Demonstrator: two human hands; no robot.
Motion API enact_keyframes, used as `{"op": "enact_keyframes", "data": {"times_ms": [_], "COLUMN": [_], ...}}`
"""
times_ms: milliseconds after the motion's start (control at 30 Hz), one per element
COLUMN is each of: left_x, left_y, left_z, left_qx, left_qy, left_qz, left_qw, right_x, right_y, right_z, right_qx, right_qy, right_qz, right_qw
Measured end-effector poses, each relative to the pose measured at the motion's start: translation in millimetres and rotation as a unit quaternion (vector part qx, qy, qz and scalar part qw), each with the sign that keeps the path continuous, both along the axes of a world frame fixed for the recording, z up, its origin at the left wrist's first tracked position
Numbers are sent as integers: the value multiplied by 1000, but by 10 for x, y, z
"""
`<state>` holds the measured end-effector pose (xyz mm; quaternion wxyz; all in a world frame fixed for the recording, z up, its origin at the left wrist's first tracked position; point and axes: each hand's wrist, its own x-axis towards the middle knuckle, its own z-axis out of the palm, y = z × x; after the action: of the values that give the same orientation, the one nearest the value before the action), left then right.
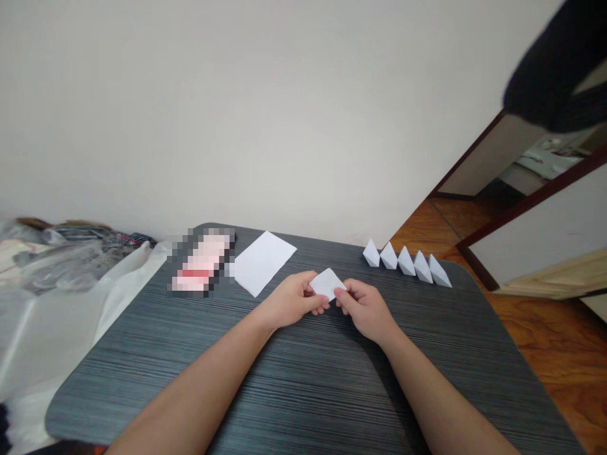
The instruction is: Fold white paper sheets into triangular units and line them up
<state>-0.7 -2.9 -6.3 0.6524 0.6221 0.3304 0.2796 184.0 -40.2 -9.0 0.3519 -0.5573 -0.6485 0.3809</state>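
A small folded square of white paper (327, 284) is held just above the table, one corner turned away from me. My left hand (294, 298) grips its left side, thumb on top and fingers underneath. At the right corner my right hand (364, 306) pinches the same paper between thumb and fingers. Beyond my left wrist lies a flat white sheet of paper (264, 262). Several folded white paper pieces (389, 256), pointed and faceted, stand in a slanting row at the far right of the table.
The dark wood-grained table (284, 392) has rounded corners and meets a pale wall (265, 114). A blurred-out, pinkish rectangular object (202, 262) lies at the back left. Clear plastic bags (52, 303) pile up left of the table. Wooden floor (545, 328) and a doorway are at the right.
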Motion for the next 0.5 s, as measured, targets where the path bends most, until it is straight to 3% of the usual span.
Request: {"op": "enact_keyframes", "data": {"times_ms": [500], "left_x": [-22], "left_y": [31], "left_z": [18], "left_qx": [-9], "left_qy": [6], "left_qz": [11], "left_qw": [1000], "right_x": [17], "right_y": [17], "right_z": [-16], "right_qx": [-5], "right_qy": [7], "right_qz": [-12], "right_qw": [1000]}}
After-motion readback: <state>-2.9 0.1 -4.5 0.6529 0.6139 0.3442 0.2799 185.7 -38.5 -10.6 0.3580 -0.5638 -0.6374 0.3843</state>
